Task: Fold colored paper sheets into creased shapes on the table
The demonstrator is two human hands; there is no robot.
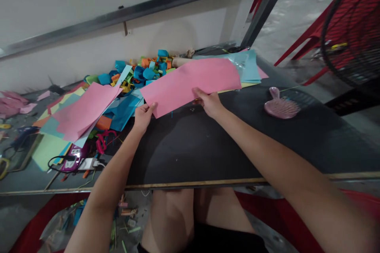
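Observation:
A long strip of pink paper [191,83] is held up above the dark table [190,154]. My left hand [144,116] pinches its lower left corner between thumb and fingers. Along the lower edge, right of the middle, my right hand [209,102] grips the same sheet, with the thumb on top and the fingers mostly hidden beneath. Behind the sheet lies a heap of small folded paper pieces [148,72] in blue, orange, green and yellow. More pink paper [86,110] rests on a pile of coloured sheets to the left.
A pink hairbrush [282,106] lies on the right of the table. Light blue sheets [251,65] are at the back right. Near the left front are a purple device [75,156], a white plug [87,164] and pink scissors [103,140]. A black fan [353,35] stands at the right.

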